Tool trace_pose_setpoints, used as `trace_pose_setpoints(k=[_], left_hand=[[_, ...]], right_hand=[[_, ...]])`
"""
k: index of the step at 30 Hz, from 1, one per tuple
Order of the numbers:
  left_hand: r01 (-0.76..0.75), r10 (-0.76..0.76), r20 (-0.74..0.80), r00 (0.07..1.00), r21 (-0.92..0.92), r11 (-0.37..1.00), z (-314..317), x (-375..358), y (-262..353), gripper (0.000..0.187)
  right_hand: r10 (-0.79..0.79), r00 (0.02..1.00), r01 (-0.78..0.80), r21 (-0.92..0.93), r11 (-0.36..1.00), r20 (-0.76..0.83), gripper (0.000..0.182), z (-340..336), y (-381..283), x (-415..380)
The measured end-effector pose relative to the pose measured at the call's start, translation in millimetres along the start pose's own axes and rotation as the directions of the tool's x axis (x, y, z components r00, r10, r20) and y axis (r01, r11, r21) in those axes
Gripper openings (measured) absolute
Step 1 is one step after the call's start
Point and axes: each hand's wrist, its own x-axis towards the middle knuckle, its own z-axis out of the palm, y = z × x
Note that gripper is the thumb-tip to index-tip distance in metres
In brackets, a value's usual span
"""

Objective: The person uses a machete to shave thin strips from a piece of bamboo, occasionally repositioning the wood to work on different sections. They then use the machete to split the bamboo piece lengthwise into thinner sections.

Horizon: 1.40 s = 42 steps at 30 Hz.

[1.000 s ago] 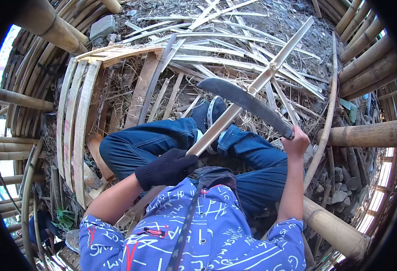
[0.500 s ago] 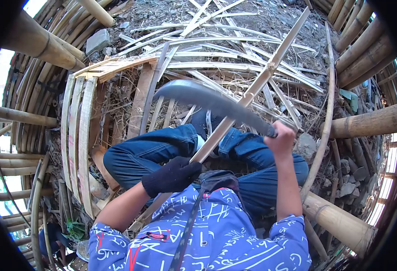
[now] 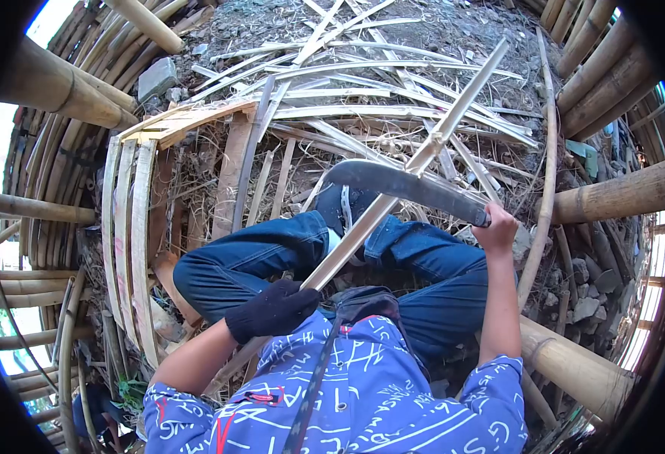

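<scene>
My left hand (image 3: 273,309), in a black glove, is closed round the lower part of a long split bamboo strip (image 3: 355,236). The strip slants up and to the right, away from my lap. My bare right hand (image 3: 496,227) grips the dark handle of a machete (image 3: 400,184). Its wide curved blade points left and lies across the strip, just below a node. Whether the blade is cutting into the bamboo cannot be made out.
Thin bamboo strips (image 3: 332,111) lie crossed on the ground ahead. A slatted bamboo frame (image 3: 144,227) stands at the left. Thick bamboo poles (image 3: 574,367) rise on both sides, with broken stones (image 3: 586,306) at the right.
The machete has swung, its tip moving right and down, and its blade is now at the strip. My right hand has shifted right. My left hand and the strip have moved slightly left and down.
</scene>
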Motion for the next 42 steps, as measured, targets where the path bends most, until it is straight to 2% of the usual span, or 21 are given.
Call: trace_pose_setpoints(k=[11, 12, 13, 14, 16, 17, 18, 20, 21, 22, 24, 25, 28, 30, 33, 35, 37, 38, 40, 41, 42], left_hand=[[-0.009, 0.009, -0.002, 1.0, -0.01, 1.0, -6, -15, -11, 0.016], [0.334, -0.296, 0.168, 0.94, -0.283, 0.899, -14, -9, -3, 0.017], [0.643, -0.497, 0.409, 0.765, -0.456, 0.615, -17, -5, 2, 0.017], [0.644, -0.493, 0.415, 0.764, -0.449, 0.62, -16, -3, 2, 0.017], [0.354, -0.324, 0.144, 0.935, -0.304, 0.885, -7, -1, -3, 0.018], [-0.083, 0.091, -0.053, 0.994, 0.141, 0.987, 12, -6, -24, 0.027], [-0.091, 0.098, -0.041, 0.994, 0.143, 0.986, 17, -11, -24, 0.027], [-0.068, 0.068, 0.006, 0.998, -0.042, 0.997, 19, -20, -22, 0.022], [0.56, -0.452, 0.332, 0.828, -0.53, 0.637, 1, -17, 4, 0.011], [0.567, -0.45, 0.344, 0.824, -0.52, 0.639, -3, -20, 5, 0.011], [0.442, -0.365, 0.259, 0.894, -0.377, 0.814, -6, -27, 6, 0.012], [0.21, -0.202, 0.063, 0.977, -0.186, 0.96, 2, -28, 2, 0.011], [0.324, -0.288, 0.165, 0.943, -0.259, 0.91, -8, -25, 11, 0.01], [0.327, -0.294, 0.161, 0.942, -0.251, 0.911, -3, -29, 8, 0.01], [0.318, -0.282, 0.165, 0.945, -0.263, 0.911, 0, -40, -4, 0.009], [0.303, -0.258, 0.184, 0.948, -0.291, 0.907, -6, -44, -5, 0.016], [0.702, -0.551, 0.444, 0.706, -0.54, 0.465, -21, -42, 6, 0.029], [0.703, -0.554, 0.443, 0.705, -0.54, 0.463, -23, -39, 12, 0.029], [0.801, -0.674, 0.495, 0.548, -0.542, 0.254, -24, -34, 20, 0.03], [0.801, -0.676, 0.495, 0.547, -0.543, 0.251, -23, -36, 19, 0.03], [0.779, -0.656, 0.459, 0.599, -0.522, 0.347, -23, -40, 17, 0.03]], right_hand=[[-0.006, 0.997, 0.01, -0.053, 0.999, 0.071, 0.015, -1, 6, -10], [-0.011, 0.998, 0.014, -0.05, 0.999, 0.065, 0.015, 0, -7, -8], [-0.013, 0.998, 0.012, 0.005, 1.0, 0.058, 0.015, 1, -27, -10], [-0.008, 0.999, 0.005, 0.056, 0.998, 0.049, 0.014, 1, -45, -12], [-0.017, 0.999, 0.013, 0.109, 0.994, 0.036, 0.014, 1, -74, -11], [-0.042, 0.999, 0.036, 0.17, 0.985, 0.031, 0.013, -1, -79, -9], [-0.029, 0.999, 0.025, 0.168, 0.986, 0.026, 0.013, -4, -79, -5], [-0.103, 0.992, 0.091, 0.154, 0.984, 0.076, 0.012, -10, -81, 5], [-0.112, 0.992, 0.104, 0.131, 0.986, 0.051, 0.012, -11, -75, 10], [-0.051, 0.998, 0.049, 0.066, 0.997, 0.038, 0.014, -4, -63, 12], [-0.068, 0.997, 0.067, 0.025, 0.997, 0.042, 0.015, -9, -47, 19], [-0.069, 0.997, 0.068, 0.025, 0.997, 0.042, 0.015, -12, -44, 19], [-0.083, 0.994, 0.084, -0.013, 0.996, 0.065, 0.017, -16, -36, 15], [-0.097, 0.995, 0.097, 0.005, 0.995, 0.015, 0.019, -14, -31, 10], [-0.09, 0.994, 0.091, -0.017, 0.996, 0.054, 0.022, -14, -23, 6], [-0.084, 0.995, 0.085, -0.025, 0.996, 0.048, 0.022, -15, -17, 7], [-0.077, 0.996, 0.079, -0.033, 0.996, 0.047, 0.022, -17, -11, 4], [-0.078, 0.996, 0.08, -0.037, 0.996, 0.051, 0.02, -18, -8, 4], [-0.085, 0.995, 0.087, -0.038, 0.995, 0.054, 0.019, -17, -4, 5], [-0.091, 0.995, 0.092, -0.029, 0.995, 0.043, 0.019, -15, -2, 3], [-0.096, 0.995, 0.097, -0.022, 0.995, 0.03, 0.018, -14, 0, 2]])
